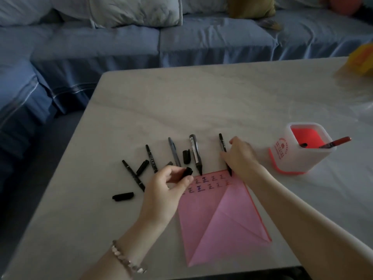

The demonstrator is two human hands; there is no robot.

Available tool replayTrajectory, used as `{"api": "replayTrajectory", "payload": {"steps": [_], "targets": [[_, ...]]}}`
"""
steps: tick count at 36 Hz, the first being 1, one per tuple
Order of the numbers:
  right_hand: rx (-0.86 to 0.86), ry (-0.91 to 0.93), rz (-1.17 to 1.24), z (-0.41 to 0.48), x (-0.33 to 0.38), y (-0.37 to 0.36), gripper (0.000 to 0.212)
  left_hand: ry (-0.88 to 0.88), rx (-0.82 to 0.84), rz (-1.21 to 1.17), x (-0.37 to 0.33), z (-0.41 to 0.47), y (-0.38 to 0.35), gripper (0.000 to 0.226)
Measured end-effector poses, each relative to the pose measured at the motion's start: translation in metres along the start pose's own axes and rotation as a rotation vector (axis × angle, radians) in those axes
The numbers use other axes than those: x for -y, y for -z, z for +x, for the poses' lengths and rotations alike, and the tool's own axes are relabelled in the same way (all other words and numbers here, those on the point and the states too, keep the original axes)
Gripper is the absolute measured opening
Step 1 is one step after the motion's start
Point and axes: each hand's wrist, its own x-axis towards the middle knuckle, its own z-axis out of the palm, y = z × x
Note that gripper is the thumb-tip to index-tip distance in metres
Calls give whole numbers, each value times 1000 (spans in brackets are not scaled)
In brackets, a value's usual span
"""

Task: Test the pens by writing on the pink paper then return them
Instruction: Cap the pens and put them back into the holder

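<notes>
Left hand [167, 185] pinches a cap [187, 172], right hand [242, 158] grips a pen [222, 145] touching pink paper [201, 215], holder [302, 158] nearby.

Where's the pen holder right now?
Head view: the pen holder stands right of the right hand on the table, a red pen leaning inside.

Head-worn wide view, angled down, near table [181, 102]
</notes>
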Motion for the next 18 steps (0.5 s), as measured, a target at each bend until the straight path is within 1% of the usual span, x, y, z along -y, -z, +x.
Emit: {"api": "replayTrajectory", "payload": {"steps": [2, 5, 7, 9, 10, 12, 15, 18], "targets": [[7, -13, -29, 2, 2, -4, 30, 20, -19, -15, 2, -4, 5, 21], [26, 24, 7, -2, 2, -2, 24, 62, -13, -70, 5, -7, 10, 11], [68, 65, 179, -12, 5, 4, 19, 68, -1, -79, 6, -8, 10, 9], [115, 92, 432, -28, 9, 13, 14, 65, 8, -98, 3, -10, 8, 12], [111, 98, 551, -39, 10, 18, 11, 66, 12, -108, 1, -11, 7, 14], [34, 118, 716, -61, 9, 29, 9, 73, 26, -132, -2, -14, 3, 17], [-84, 124, 973, -96, 4, 44, 17, 80, 47, -188, -6, -22, -1, 18], [-83, 117, 1231, -121, -1, 54, 20, 76, 55, -209, -10, -29, -5, 19]]}}
